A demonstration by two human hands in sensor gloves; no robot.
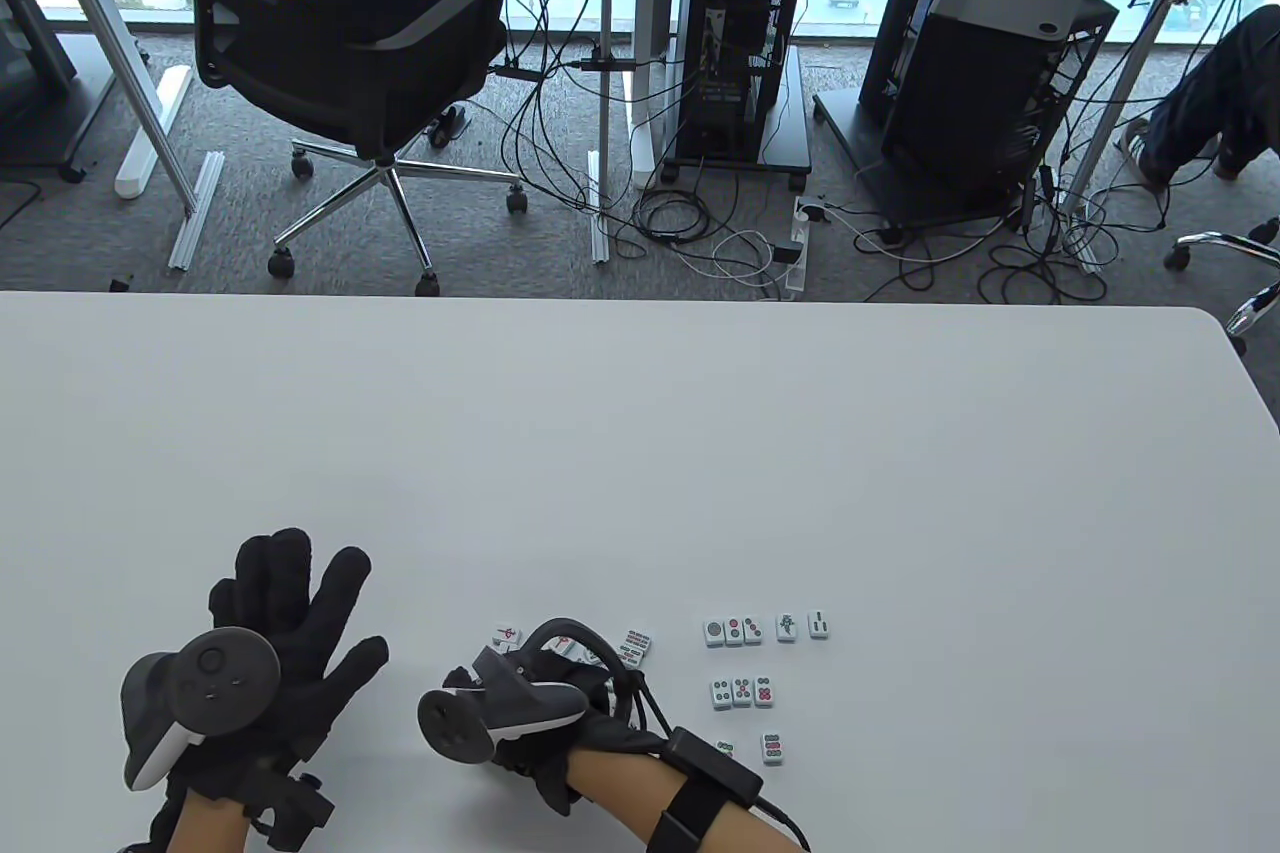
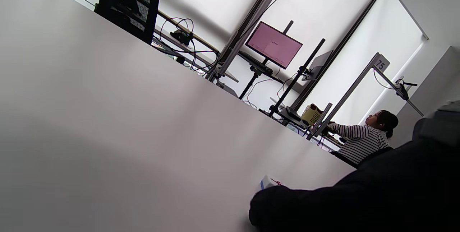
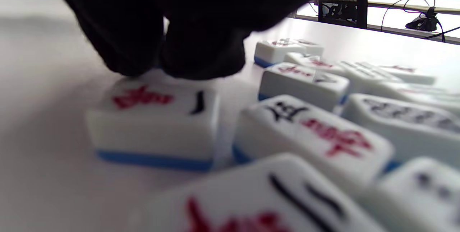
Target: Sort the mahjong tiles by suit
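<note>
Mahjong tiles lie face up on the white table [image 1: 640,453]. My right hand [image 1: 560,663] hovers curled over a loose cluster; its tracker hides most of these tiles. In the right wrist view two fingertips [image 3: 205,56] rest on top of a red-and-black character tile [image 3: 154,124] lying flat, with no thumb showing. More character tiles [image 3: 312,135] crowd beside it. To the right lie a row of dot tiles [image 1: 733,631], two bamboo tiles [image 1: 802,626] and a second dot row [image 1: 741,691]. My left hand [image 1: 285,593] lies flat with spread fingers, holding nothing.
Two single tiles [image 1: 772,746] lie near my right forearm. One character tile [image 1: 506,635] and a bamboo-like tile [image 1: 637,643] sit at the cluster's edges. Beyond the table's far edge stand an office chair [image 1: 350,43], computer towers and floor cables.
</note>
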